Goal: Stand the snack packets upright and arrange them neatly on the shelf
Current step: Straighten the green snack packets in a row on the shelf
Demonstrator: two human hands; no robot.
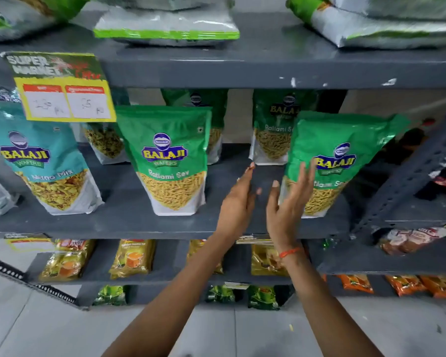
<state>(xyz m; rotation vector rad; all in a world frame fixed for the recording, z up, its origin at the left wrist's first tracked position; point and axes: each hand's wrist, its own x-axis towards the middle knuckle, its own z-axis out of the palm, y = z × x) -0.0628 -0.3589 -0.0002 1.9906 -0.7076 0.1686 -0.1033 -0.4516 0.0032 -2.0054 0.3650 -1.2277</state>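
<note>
Now the person is reaching both hands toward the grey shelf (144, 222), where the Ratlami Sev packets are standing. Taking the middle green packet (171, 161) as the landmark, it is standing upright near the shelf's front edge, and a teal mix packet (49, 163) is standing to its left, leaning a little. Well to its right a second green packet (330, 161) is tilting, its top leaning off to the right. Behind and to the right of the landmark another green packet (273, 130) is standing further back on the shelf, and more are showing behind the landmark itself.

The right hand (287, 202) is spread open, fingers loose, its fingertips lying against the left face of the tilting packet without gripping it. The left hand (238, 199) is also open and holding nothing, hovering in the gap between the landmark and the tilting packet.

The step in hand is probably righting that tilting packet. Doing it well would mean steadying the base with one hand while nudging the top back toward the landmark, pressing the gusset flat so it is sitting square, then lining its front face up with the landmark's, without squeezing the crisp contents
</note>
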